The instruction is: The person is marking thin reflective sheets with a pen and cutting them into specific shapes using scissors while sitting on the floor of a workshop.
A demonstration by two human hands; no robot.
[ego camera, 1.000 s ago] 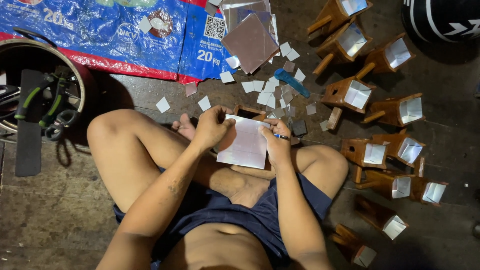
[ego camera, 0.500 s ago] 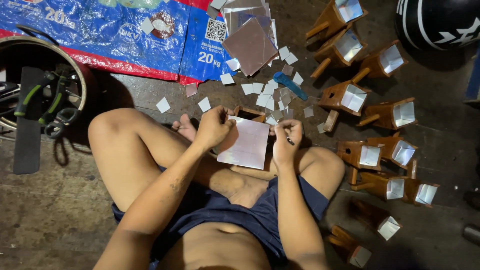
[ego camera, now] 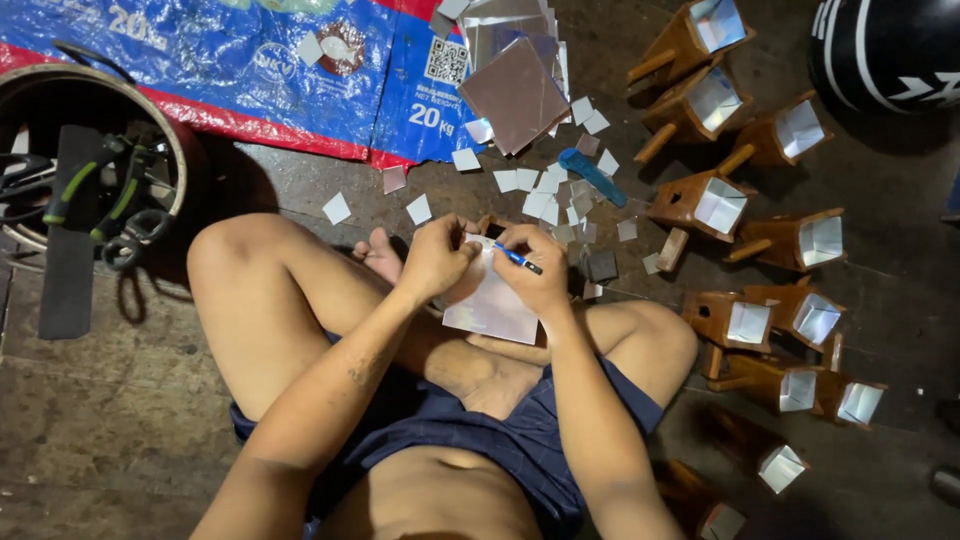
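Mirror sheet (ego camera: pixel 492 305) was what I saw in hand: it sat over the crossed legs, tilted, its top edge pinched by both hands. My left hand (ego camera: pixel 432 258) had its fingers curled shut on the sheet's upper left corner. My right hand (ego camera: pixel 535 270) pressed on the upper right part and gripped a thin blue-handled cutter (ego camera: pixel 520 259) between thumb and fingers, tip toward the left hand. Beyond the sheet lay small cut squares (ego camera: pixel 540 190) scattered on the floor, and further out a stack of larger sheets (ego camera: pixel 515 90) on a blue sack (ego camera: pixel 200 60). Right of the sheet stood wooden holders (ego camera: pixel 705 200) with mirror faces. Left of it was a round bin (ego camera: pixel 95 160) holding tools.
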